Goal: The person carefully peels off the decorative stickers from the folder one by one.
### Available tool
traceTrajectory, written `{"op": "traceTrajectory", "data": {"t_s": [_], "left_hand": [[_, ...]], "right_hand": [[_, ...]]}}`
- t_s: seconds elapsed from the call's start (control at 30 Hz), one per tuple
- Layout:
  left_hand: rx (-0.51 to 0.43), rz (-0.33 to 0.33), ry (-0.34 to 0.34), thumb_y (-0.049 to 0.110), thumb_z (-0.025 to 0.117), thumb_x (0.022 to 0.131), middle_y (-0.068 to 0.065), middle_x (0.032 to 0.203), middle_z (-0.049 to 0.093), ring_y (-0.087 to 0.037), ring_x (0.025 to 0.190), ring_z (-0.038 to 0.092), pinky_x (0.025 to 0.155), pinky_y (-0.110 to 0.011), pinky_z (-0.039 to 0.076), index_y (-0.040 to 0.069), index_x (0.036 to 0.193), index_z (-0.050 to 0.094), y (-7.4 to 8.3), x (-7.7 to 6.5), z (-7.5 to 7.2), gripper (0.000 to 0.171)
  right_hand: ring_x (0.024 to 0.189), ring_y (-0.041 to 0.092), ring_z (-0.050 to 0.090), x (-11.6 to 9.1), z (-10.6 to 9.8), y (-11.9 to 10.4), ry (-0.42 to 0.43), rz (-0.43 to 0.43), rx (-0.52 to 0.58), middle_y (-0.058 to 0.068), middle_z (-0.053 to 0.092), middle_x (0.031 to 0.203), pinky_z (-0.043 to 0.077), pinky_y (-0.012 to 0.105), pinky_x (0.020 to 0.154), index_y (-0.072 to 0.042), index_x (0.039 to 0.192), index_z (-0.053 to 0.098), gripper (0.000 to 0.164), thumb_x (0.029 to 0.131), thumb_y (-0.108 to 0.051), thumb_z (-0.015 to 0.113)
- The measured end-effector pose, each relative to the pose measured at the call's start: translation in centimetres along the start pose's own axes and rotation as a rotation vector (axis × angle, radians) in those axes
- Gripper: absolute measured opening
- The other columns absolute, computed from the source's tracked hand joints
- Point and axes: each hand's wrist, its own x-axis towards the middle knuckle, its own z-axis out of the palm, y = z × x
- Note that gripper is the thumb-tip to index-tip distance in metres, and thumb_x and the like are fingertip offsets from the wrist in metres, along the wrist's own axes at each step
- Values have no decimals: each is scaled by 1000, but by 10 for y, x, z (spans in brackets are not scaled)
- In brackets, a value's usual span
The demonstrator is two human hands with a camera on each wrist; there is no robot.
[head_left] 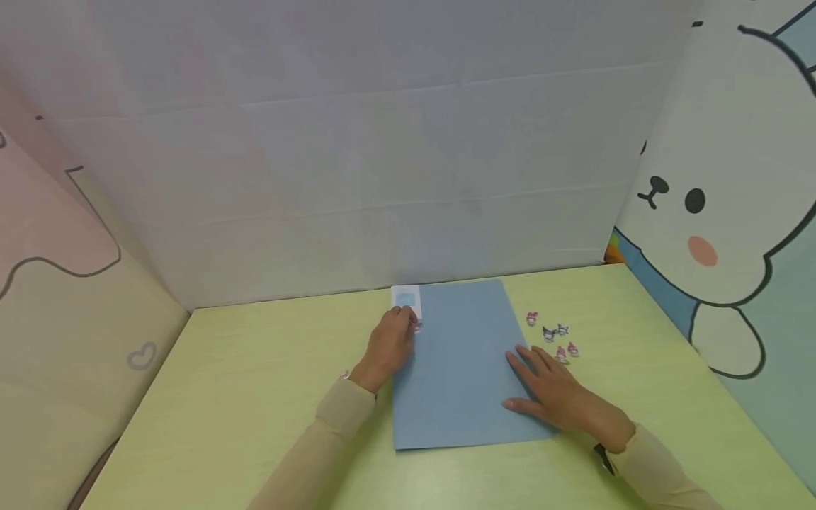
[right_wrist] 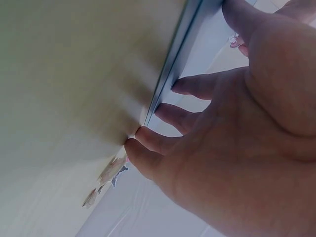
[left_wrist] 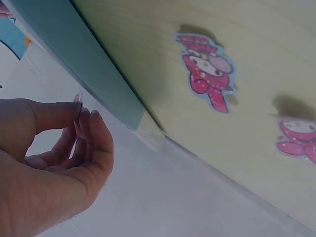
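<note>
A blue folder lies on the yellow table. My left hand is at its upper left edge, thumb and fingertips pinching a small character sticker. In the left wrist view the left hand mostly hides that sticker. Just above these fingers, a white label with a pale blue patch shows at the folder's top left corner. My right hand rests with spread fingers on the folder's right edge. In the right wrist view, the right hand's fingertips touch along that edge.
Several small character stickers lie on the table right of the folder, close to the right hand. Pink character stickers also lie on the table in the left wrist view. A white sheet stands behind the table, with printed panels at the sides.
</note>
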Motion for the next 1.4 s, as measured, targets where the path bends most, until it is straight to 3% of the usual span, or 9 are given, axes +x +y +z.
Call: {"op": "traceTrajectory", "data": {"t_s": [0.27, 0.5, 0.7, 1.13, 1.4], "left_hand": [[-5, -52, -3, -6, 64, 92, -9, 82, 57, -24, 75, 56, 63, -37, 51, 0, 94, 62, -6, -4, -6, 6], [-40, -115, -45, -4, 60, 96, -9, 86, 57, -23, 79, 54, 67, -36, 51, -1, 99, 62, -11, -10, -12, 5], [-41, -118, -32, -4, 60, 96, -10, 87, 57, -24, 79, 55, 67, -37, 51, -1, 98, 62, -14, -16, -18, 4], [-59, -136, -23, 0, 64, 97, -9, 87, 57, -22, 78, 54, 65, -35, 51, -2, 96, 60, -24, -28, -24, 5], [-58, -176, -48, 0, 63, 97, -9, 88, 57, -21, 78, 54, 66, -35, 51, 0, 97, 60, -27, -35, -30, 3]], "right_hand": [[140, 59, 32, 1, -6, -5, -17, 2, -4, 33, 39, 154, 32, 73, 106, 7, 150, 43, 78, 97, -45, 67], [137, 61, 34, -1, -2, -1, 18, -28, -11, 33, 41, 151, 33, 73, 103, 6, 149, 44, 79, 98, -50, 64], [135, 62, 35, -1, -5, -4, 25, -32, 8, 34, 41, 149, 34, 74, 101, 7, 148, 45, 79, 98, -51, 64], [140, 60, 32, 0, -21, -20, -61, 27, 17, 33, 39, 153, 32, 72, 107, 8, 150, 43, 78, 96, -42, 70], [138, 61, 33, -1, -11, -11, -9, -4, 15, 34, 40, 151, 32, 74, 104, 8, 148, 45, 77, 97, -46, 66]]}}
